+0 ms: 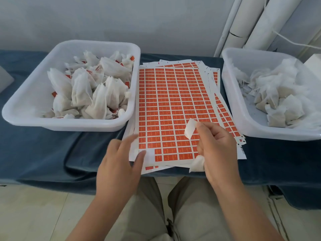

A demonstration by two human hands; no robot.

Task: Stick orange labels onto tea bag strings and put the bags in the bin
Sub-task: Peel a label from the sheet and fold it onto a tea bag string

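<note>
Your main risk is the white slip [190, 128] pinched between the thumb and forefinger of your right hand [217, 148]. It curls back on itself. It shows only white, so I can't be sure it is a peeled label, but if it is, the sticky face could fold shut or catch your skin before it meets a string. That hand's lower fingers curl round a tea bag [197, 164] at 5 o'clock of the label sheet [170, 101], and a loosened grip would drop it off the table edge into your lap. Your left hand [119, 164] has its fingers straight and slightly spread, the tips pressing the sheet's 7 o'clock corner. Ease off there and the loose stack beneath may slide or lift as you peel.

The left bin [69, 122], at 10 o'clock from the sheet, holds a heap of bags [83, 89] with orange tags showing among them. The right bin [231, 94], at 2 o'clock, holds white bags [281, 96] with no orange visible, seemingly the unlabelled supply.
</note>
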